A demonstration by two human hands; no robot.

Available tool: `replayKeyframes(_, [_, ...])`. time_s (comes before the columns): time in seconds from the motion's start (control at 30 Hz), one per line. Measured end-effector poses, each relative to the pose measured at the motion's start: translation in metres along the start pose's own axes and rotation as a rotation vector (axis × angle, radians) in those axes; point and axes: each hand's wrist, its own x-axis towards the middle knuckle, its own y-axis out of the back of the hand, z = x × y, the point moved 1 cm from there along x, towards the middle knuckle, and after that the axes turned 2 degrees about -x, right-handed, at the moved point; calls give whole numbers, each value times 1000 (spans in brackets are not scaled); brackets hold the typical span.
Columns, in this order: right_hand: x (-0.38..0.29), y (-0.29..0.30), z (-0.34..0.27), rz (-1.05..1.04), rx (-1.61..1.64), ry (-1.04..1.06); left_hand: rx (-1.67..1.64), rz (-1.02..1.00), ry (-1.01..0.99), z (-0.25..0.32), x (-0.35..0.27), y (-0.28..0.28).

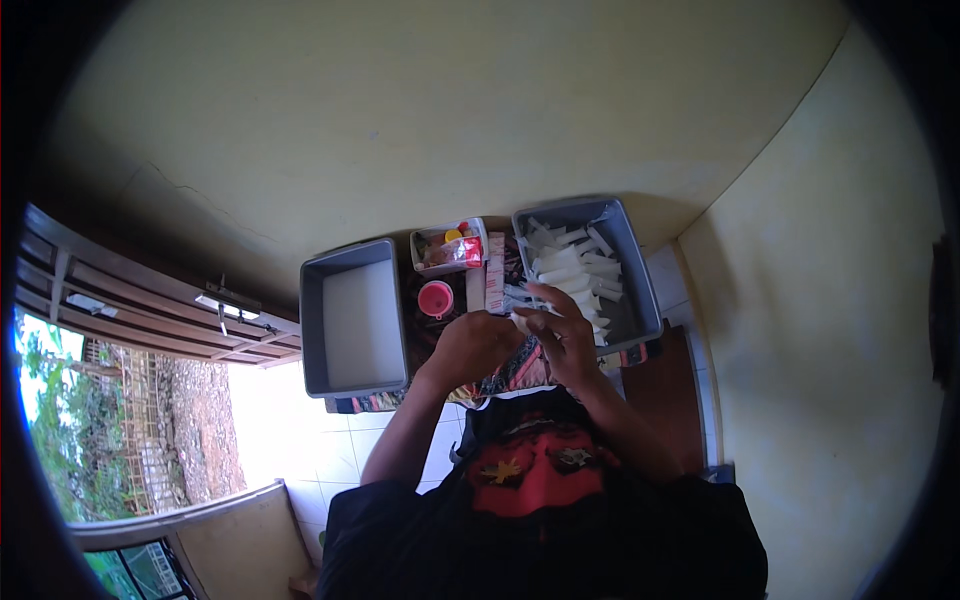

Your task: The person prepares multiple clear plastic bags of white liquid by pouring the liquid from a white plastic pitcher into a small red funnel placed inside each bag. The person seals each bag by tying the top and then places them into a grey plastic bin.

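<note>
Both my hands meet over the front of a cloth-covered table. My left hand (476, 341) is curled, its fingertips near a small pale piece between the hands; what it grips is hidden. My right hand (566, 337) has its index finger raised and its other fingers bent towards that piece. Beyond my right hand, a grey plastic tub (641, 289) holds many white filled plastic packets (566, 266). Clear plastic (517, 296) lies beside the tub's left edge. A pink round container (436, 299) stands behind my left hand.
Another grey plastic tub (306, 330) with a white content or lining stands at the left. A white basket (414, 259) holds a yellow-capped item and a red packet. Flat printed strips (495, 274) lie between basket and right tub. The wall rises just behind; a patterned cloth (517, 371) covers the table.
</note>
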Motion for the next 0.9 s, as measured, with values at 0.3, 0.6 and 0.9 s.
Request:
replayKeyframes(0.3, [2, 49, 42, -177, 274, -384, 691, 187, -511, 71, 32, -44])
replayKeyframes(0.6, [5, 80, 104, -65, 654, -651, 471, 312, -494, 88, 75, -97])
replayKeyframes(0.9, [8, 108, 127, -62, 419, -646, 253, 435, -391, 99, 109, -132])
